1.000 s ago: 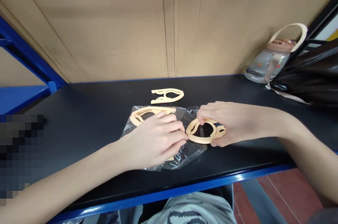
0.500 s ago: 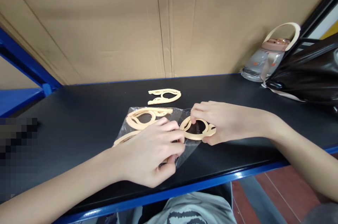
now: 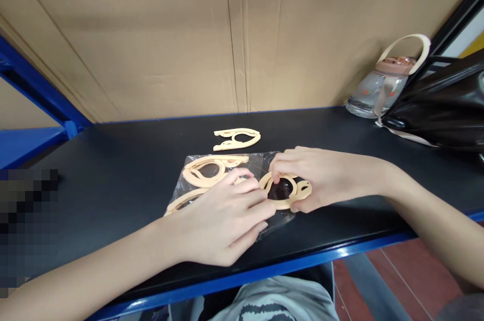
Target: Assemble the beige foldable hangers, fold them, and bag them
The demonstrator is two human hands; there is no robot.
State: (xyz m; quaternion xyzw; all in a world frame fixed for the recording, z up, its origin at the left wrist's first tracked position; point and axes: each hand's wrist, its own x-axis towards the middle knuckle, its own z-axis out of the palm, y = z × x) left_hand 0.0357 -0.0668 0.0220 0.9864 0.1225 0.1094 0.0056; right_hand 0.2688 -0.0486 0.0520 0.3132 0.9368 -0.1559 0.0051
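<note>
My right hand (image 3: 313, 177) is closed on a cream folding hanger (image 3: 280, 205), thumb on the near edge and a finger through its ring. This hanger lies at the right end of a clear plastic bag (image 3: 257, 161). Stretched fingers of my left hand (image 3: 234, 210) rest over the bag, tips touching the hanger's left side; the palm side is hidden. Inside the bag's left part lie another folding hanger (image 3: 192, 174) and, in front of it, a similar cream piece (image 3: 185, 201), partly under my left hand. Behind the bag is a loose folded hanger (image 3: 251, 142).
Brown cardboard (image 3: 170, 39) stands along the back of the black tabletop (image 3: 124, 175). A clear water bottle (image 3: 372, 91) with a looped handle is at the back right, against a black bag (image 3: 438, 104). A blue rail (image 3: 295, 265) edges the front.
My left hand has uncurled and slid right, its fingers stretching to the hanger. The hanger in my right hand has shifted slightly down and towards me.
</note>
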